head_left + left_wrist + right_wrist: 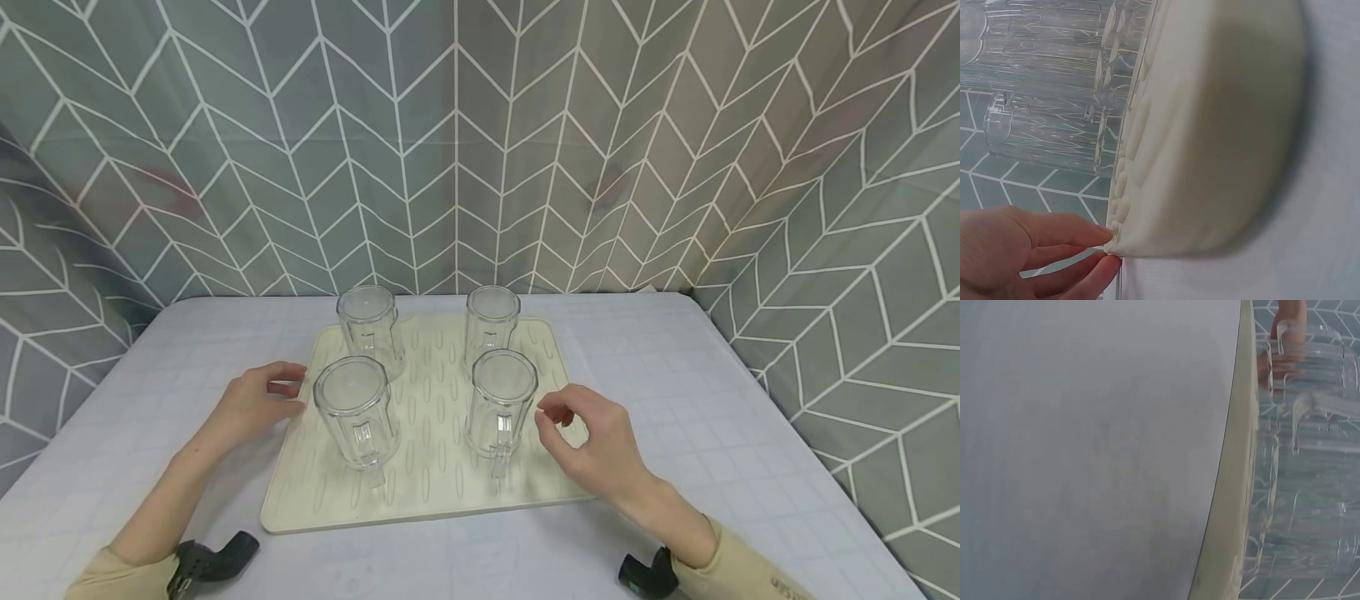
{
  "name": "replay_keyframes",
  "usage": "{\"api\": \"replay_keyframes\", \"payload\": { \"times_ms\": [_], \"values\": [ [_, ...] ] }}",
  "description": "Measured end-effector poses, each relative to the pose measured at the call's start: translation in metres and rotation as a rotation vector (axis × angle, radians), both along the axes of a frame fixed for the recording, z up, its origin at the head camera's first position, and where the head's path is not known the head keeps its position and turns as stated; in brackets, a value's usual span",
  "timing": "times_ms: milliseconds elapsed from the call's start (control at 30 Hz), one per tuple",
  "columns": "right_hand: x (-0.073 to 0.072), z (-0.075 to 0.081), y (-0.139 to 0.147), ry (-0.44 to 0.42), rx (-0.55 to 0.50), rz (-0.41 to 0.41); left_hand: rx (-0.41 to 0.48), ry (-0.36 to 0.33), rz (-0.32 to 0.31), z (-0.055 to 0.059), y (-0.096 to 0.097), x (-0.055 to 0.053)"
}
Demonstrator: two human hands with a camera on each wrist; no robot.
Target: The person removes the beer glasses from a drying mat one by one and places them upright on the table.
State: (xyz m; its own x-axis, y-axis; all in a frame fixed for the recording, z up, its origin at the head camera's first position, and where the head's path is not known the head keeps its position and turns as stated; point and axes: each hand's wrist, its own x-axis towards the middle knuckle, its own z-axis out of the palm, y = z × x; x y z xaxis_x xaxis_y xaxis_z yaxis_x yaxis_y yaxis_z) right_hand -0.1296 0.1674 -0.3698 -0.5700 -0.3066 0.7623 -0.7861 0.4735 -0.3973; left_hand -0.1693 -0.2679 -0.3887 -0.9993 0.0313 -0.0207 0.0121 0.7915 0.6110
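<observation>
Several clear glass mugs stand on a cream ribbed mat (431, 492): a front left mug (356, 417), a front right mug (504, 408), a back left mug (369, 321) and a back right mug (491, 321). The front mugs' handles face me. At the mat's left edge, my left hand (258, 400) touches the rim with fingertips, thumb and fingers close together in the left wrist view. My right hand (596, 442) hovers by the mat's right edge beside the front right mug, its fingers loosely bent with nothing between them. The right wrist view does not show that hand.
A white cloth (660, 358) covers the table under the mat. Behind and to the right hangs a grey curtain (480, 167) with white lines. Black wrist cameras (217, 560) sit on both forearms.
</observation>
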Motion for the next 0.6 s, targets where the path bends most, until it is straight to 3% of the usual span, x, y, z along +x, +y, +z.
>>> {"api": "replay_keyframes", "payload": {
  "times_ms": [600],
  "values": [
    [0.015,-0.014,-0.023,0.017,-0.005,0.153,-0.005,-0.010,0.004,0.003,0.001,0.001]
  ]
}}
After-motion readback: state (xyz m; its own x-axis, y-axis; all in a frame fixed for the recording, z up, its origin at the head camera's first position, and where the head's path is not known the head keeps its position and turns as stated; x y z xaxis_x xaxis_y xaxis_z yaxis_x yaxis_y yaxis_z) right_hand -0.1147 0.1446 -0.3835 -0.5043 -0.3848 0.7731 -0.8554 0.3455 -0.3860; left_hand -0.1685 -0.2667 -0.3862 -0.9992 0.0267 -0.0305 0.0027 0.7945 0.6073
